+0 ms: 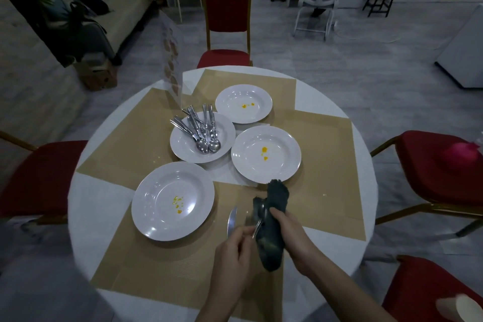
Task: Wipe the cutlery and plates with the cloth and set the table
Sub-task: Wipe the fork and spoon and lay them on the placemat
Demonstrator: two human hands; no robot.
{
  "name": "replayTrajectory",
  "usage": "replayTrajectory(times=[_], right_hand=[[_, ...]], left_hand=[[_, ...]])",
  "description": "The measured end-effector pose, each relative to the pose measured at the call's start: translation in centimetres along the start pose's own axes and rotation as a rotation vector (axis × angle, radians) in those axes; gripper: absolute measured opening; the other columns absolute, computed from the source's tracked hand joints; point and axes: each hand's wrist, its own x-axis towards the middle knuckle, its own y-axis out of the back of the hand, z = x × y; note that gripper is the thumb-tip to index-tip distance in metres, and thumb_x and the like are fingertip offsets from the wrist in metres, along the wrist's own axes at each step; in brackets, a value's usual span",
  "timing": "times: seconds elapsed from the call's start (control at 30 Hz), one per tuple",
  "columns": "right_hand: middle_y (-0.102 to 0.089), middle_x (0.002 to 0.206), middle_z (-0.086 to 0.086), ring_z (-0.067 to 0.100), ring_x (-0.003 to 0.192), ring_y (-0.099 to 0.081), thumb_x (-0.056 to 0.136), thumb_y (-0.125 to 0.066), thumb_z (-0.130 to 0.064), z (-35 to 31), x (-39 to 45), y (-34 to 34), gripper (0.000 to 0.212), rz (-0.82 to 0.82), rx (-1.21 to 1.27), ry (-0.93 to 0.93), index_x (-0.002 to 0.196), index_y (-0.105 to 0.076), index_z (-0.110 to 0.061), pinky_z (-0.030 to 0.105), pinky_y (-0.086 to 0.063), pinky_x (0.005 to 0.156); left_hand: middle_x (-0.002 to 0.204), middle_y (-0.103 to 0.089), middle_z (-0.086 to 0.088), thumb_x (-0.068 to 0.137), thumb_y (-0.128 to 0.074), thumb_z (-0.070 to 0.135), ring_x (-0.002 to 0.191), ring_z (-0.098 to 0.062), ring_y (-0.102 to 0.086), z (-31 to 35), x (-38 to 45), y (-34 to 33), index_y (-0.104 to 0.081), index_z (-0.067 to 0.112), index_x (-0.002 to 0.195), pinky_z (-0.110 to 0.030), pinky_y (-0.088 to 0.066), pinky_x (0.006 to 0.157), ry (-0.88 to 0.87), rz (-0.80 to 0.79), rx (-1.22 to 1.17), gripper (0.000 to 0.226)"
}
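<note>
My right hand [290, 232] grips a dark grey cloth [271, 219] above the near placemat. My left hand [232, 259] pinches the handle of a metal utensil [257, 226] whose head is wrapped in the cloth; I cannot tell which kind it is. A knife [232, 220] lies on the mat just left of the cloth. Three white plates carry yellow stains: one near left [154, 219], one at the centre right [287, 162], one at the back [227, 110]. A fourth plate [183, 149] holds a pile of cutlery [202, 128].
The round white table [86, 191] is covered with tan placemats [125, 149]. A clear menu stand [172, 65] rises at the back left. Red chairs stand at the back [227, 5], left [44, 170] and right [428, 167]; one more is at the near right [423, 293].
</note>
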Motion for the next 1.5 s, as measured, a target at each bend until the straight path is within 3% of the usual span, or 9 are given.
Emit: replayTrajectory(times=[0.1, 0.23, 0.43, 0.57, 0.73, 0.97, 1.13, 1.33, 1.5], right_hand=[[-0.071, 0.102, 0.01, 0.022, 0.092, -0.069, 0.101, -0.045, -0.034, -0.1, 0.2, 0.8, 0.029, 0.043, -0.051, 0.084, 0.114, -0.061, -0.012, 0.028, -0.055, 0.076], [-0.072, 0.104, 0.012, 0.024, 0.094, -0.07, 0.098, -0.051, -0.034, 1.2, 0.3, -0.3, 0.029, -0.031, -0.017, 0.018, 0.114, -0.06, -0.011, 0.034, -0.057, 0.083], [-0.069, 0.103, 0.017, 0.031, 0.094, -0.067, 0.097, -0.056, -0.025, 0.8, 1.8, -0.3, 0.027, 0.2, 0.075, 0.008, 0.114, -0.06, -0.005, 0.042, -0.056, 0.085], [-0.071, 0.096, 0.014, 0.025, 0.085, -0.07, 0.094, -0.061, -0.024, 1.5, 1.1, -1.2, 0.021, 0.114, 0.154, -0.036, 0.108, -0.061, -0.008, 0.033, -0.056, 0.068], [-0.067, 0.094, 0.012, 0.028, 0.09, -0.065, 0.097, -0.056, -0.024, 1.4, 1.7, -0.7, 0.016, 0.302, 0.158, -0.002, 0.102, -0.058, -0.009, 0.044, -0.055, 0.086], [-0.07, 0.088, 0.01, 0.022, 0.079, -0.069, 0.095, -0.06, -0.025, 1.8, 0.9, -0.6, 0.014, 0.18, 0.051, -0.012, 0.1, -0.062, -0.012, 0.026, -0.052, 0.06], [-0.066, 0.085, 0.014, 0.027, 0.077, -0.064, 0.096, -0.057, -0.02, 0.2, 2.0, 0.5, 0.025, 0.283, 0.093, 0.029, 0.108, -0.061, 0.002, 0.032, -0.051, 0.065], [-0.075, 0.083, 0.012, 0.024, 0.074, -0.072, 0.092, -0.064, -0.021, 1.0, -0.1, -1.6, 0.02, 0.082, 0.236, -0.083, 0.099, -0.067, -0.002, 0.029, -0.056, 0.06], [-0.067, 0.081, 0.013, 0.026, 0.074, -0.064, 0.093, -0.062, -0.017, -1.0, 1.2, -0.8, 0.022, 0.285, 0.189, -0.003, 0.102, -0.063, 0.003, 0.041, -0.055, 0.077]], left_hand=[[0.087, -0.073, 0.004, 0.097, -0.051, 0.015, 0.079, -0.007, -0.064, -0.1, -0.8, -0.3, -0.067, 0.034, 0.102, -0.029, -0.053, 0.071, -0.011, -0.014, -0.018, 0.025], [0.087, -0.072, 0.013, 0.098, -0.05, 0.015, 0.079, 0.0, -0.065, 0.1, -0.1, -0.5, -0.068, 0.028, 0.105, -0.023, -0.052, 0.069, 0.012, 0.005, -0.045, 0.024], [0.083, -0.072, 0.006, 0.098, -0.05, 0.015, 0.074, -0.005, -0.065, -0.3, 0.1, -0.3, -0.068, 0.028, 0.103, -0.023, -0.051, 0.065, -0.032, -0.074, 0.041, 0.023], [0.08, -0.072, 0.0, 0.099, -0.048, 0.02, 0.072, -0.015, -0.067, -0.3, 0.6, 0.0, -0.065, 0.03, 0.101, -0.035, -0.053, 0.067, -0.003, -0.082, 0.035, 0.019], [0.086, -0.071, 0.011, 0.097, -0.05, 0.014, 0.08, 0.002, -0.063, -0.1, -0.1, -0.2, -0.067, 0.027, 0.102, -0.011, -0.048, 0.064, 0.001, -0.151, 0.052, 0.021], [0.086, -0.072, 0.002, 0.098, -0.05, 0.019, 0.076, -0.008, -0.065, -0.2, 0.5, 0.1, -0.066, 0.029, 0.101, -0.031, -0.052, 0.07, 0.019, -0.134, 0.06, 0.02], [0.089, -0.072, 0.005, 0.097, -0.05, 0.017, 0.081, -0.005, -0.062, -0.1, 0.3, -0.3, -0.068, 0.027, 0.1, -0.026, -0.051, 0.07, 0.004, -0.146, 0.066, 0.02], [0.079, -0.07, 0.008, 0.098, -0.049, 0.019, 0.071, -0.004, -0.065, 0.1, 0.9, 0.0, -0.065, 0.03, 0.098, -0.029, -0.053, 0.065, 0.004, -0.069, 0.019, 0.02], [0.079, -0.064, -0.003, 0.097, -0.05, 0.016, 0.057, -0.002, -0.057, 0.2, 0.5, -0.1, -0.062, 0.024, 0.091, -0.016, -0.038, 0.05, -0.045, -0.069, 0.043, 0.014]])
